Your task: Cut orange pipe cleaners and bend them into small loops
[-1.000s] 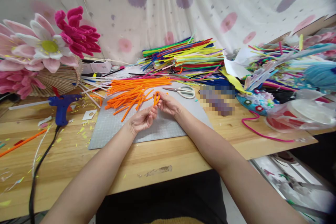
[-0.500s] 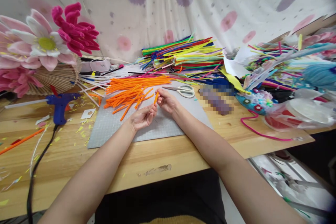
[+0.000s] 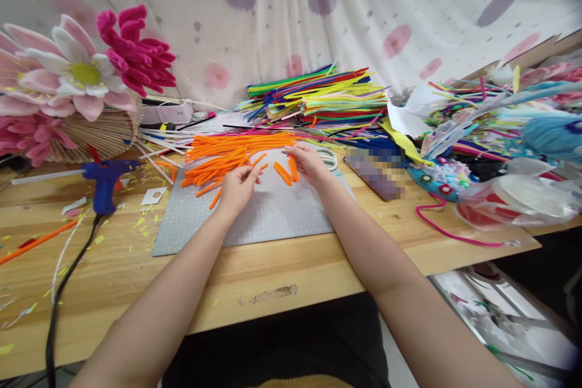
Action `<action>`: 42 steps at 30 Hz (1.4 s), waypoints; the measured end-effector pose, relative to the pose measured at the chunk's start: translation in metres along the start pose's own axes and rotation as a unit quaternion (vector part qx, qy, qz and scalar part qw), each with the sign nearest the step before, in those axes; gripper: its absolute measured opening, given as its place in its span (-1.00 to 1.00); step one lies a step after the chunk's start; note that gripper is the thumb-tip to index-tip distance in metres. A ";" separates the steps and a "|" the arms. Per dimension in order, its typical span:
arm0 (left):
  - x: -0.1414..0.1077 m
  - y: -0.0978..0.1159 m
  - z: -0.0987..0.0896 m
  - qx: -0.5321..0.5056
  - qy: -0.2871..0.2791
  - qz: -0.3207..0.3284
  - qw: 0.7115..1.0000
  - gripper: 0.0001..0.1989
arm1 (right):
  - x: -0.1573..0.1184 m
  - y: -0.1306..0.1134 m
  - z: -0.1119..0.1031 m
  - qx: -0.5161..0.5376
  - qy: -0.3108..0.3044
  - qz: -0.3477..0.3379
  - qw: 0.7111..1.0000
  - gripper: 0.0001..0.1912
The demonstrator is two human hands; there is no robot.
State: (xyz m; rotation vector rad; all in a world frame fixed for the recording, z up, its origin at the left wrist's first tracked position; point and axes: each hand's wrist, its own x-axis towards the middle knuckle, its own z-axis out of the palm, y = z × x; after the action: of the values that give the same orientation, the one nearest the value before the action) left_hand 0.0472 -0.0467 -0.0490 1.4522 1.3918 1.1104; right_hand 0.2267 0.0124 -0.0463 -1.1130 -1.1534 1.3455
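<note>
Pale curtain [image 3: 282, 24] with pink and purple blotches hangs behind wooden counter [image 3: 273, 279]; light fairly even.

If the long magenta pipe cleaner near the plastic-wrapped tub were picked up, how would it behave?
The magenta pipe cleaner would probably bend yet hold some shape, since it lies in a set curve. It looks thin and fuzzy, so likely light. Rolling far seems unlikely, given its hooked end.
</note>
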 end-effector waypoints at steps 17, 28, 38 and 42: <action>0.013 -0.019 -0.028 0.485 0.150 0.076 0.858 -0.76 | -0.005 0.020 -0.006 -0.478 0.181 -0.187 0.839 -0.64; 0.010 -0.015 -0.017 0.356 0.118 0.163 0.912 -0.76 | -0.015 0.018 0.024 -0.523 0.098 -0.341 0.775 -0.70; 0.015 -0.029 -0.013 0.104 0.076 0.116 0.985 -0.80 | -0.009 0.022 0.032 -0.039 0.048 -0.162 0.985 -0.76; 0.015 -0.029 -0.001 -0.138 0.025 0.030 0.990 -0.81 | -0.014 0.020 0.037 0.001 -0.032 -0.112 0.993 -0.70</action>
State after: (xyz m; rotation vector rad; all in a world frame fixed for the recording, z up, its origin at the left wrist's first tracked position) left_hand 0.0383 -0.0302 -0.0753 1.2817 1.1804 1.3286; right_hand 0.1884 -0.0054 -0.0615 -0.9150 -1.2835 1.2146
